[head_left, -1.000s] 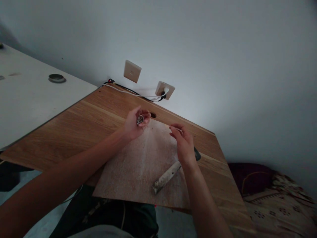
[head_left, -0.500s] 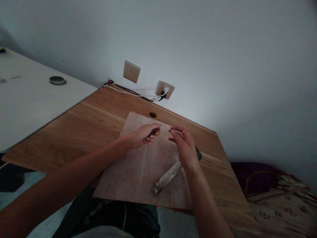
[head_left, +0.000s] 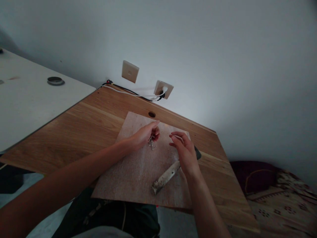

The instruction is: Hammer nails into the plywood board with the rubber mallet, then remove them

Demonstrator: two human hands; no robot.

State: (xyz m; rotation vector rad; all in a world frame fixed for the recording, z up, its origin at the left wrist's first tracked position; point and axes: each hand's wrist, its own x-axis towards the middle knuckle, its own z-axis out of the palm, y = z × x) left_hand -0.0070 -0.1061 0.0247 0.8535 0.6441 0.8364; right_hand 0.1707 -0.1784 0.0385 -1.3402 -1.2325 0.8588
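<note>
My left hand hovers over the far part of a thin plywood board and pinches a small metal object that hangs from its fingertips; I cannot make out what it is. My right hand is just to its right, fingers curled and pinched together, with anything between them too small to see. A hammer with a pale, worn handle lies on the board under my right wrist, its dark head partly hidden behind that hand.
The board lies on a wooden desk with a cable hole near the wall. Two wall sockets and a white cable sit behind it. A white table stands to the left, a patterned rug at the right.
My left hand came down from a raised position near the cable hole to the board, and the small metal object now dangles from its fingers. My right hand barely moved.
</note>
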